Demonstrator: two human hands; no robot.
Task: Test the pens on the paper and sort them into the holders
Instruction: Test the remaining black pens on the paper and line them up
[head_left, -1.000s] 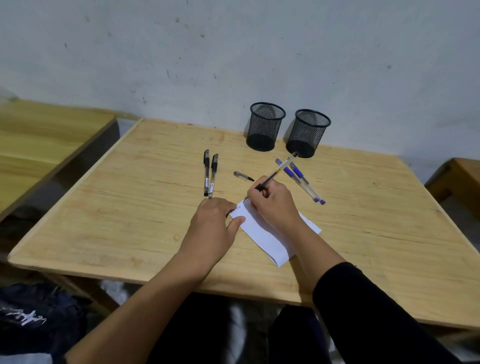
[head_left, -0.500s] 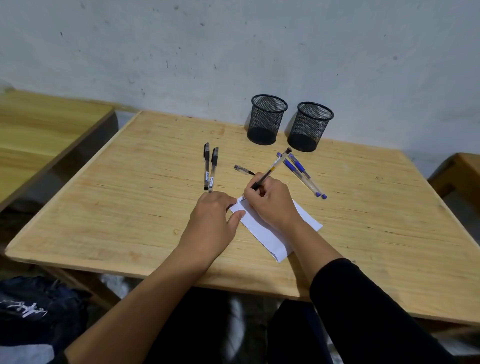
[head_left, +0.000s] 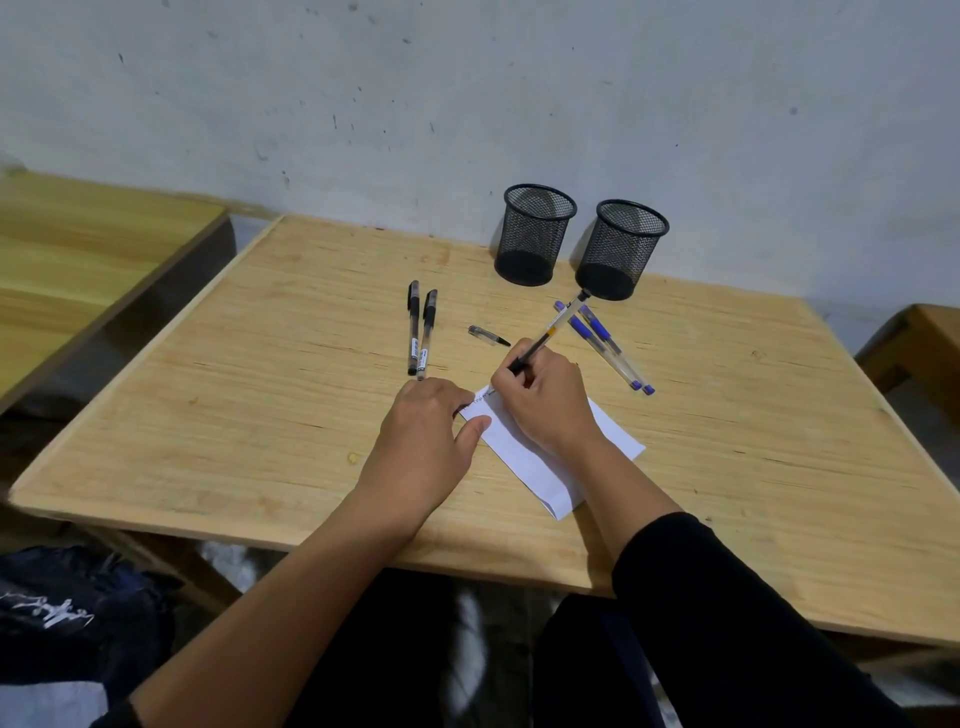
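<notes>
My right hand (head_left: 545, 400) grips a black pen (head_left: 550, 330) with its tip on the far corner of a white folded paper (head_left: 524, 460), where dark scribbles show. My left hand (head_left: 423, 447) lies flat and pins the paper's left edge. Two capped black pens (head_left: 420, 332) lie side by side to the left. A loose pen cap (head_left: 487, 335) lies in the middle. Two blue pens (head_left: 605, 345) lie to the right. Two black mesh holders, one on the left (head_left: 535, 234) and one on the right (head_left: 621, 249), stand by the wall; I see nothing inside them.
Everything sits on a wooden table (head_left: 260, 395) against a grey wall. Another wooden table (head_left: 78, 249) stands to the left across a gap. A wooden piece (head_left: 924, 343) is at the right edge. A dark bag (head_left: 67, 613) lies on the floor at lower left.
The view has tilted slightly. My right hand has shifted a little on the paper with the pen, and scribbles now show at the paper's corner. My left hand stays on the paper.
</notes>
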